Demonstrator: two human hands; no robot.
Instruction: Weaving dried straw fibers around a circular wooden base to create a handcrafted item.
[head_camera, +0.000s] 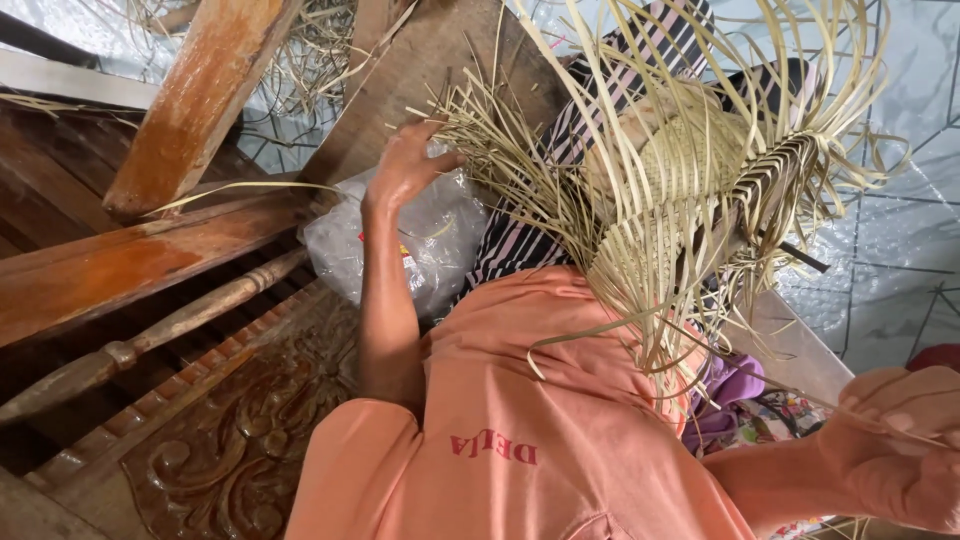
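On the lap, a half-woven straw basket (690, 215) bristles with loose pale strips.

Its woven band is tight and ribbed, with long unwoven ends fanning out all round. One left hand (405, 165), arm stretched forward, rests open-fingered on a bundle of loose straw strips (490, 135) over a clear plastic bag (420, 240). One right hand (895, 440), low at the right, pinches a few thin strips between closed fingers.

Only package I can spot is a crinkly clear plastic bag (400, 250), sitting on the carved wooden furniture just under the left hand (405, 165). It's got a small label (404, 258) in red and yellow showing through the plastic. No signs or screens.
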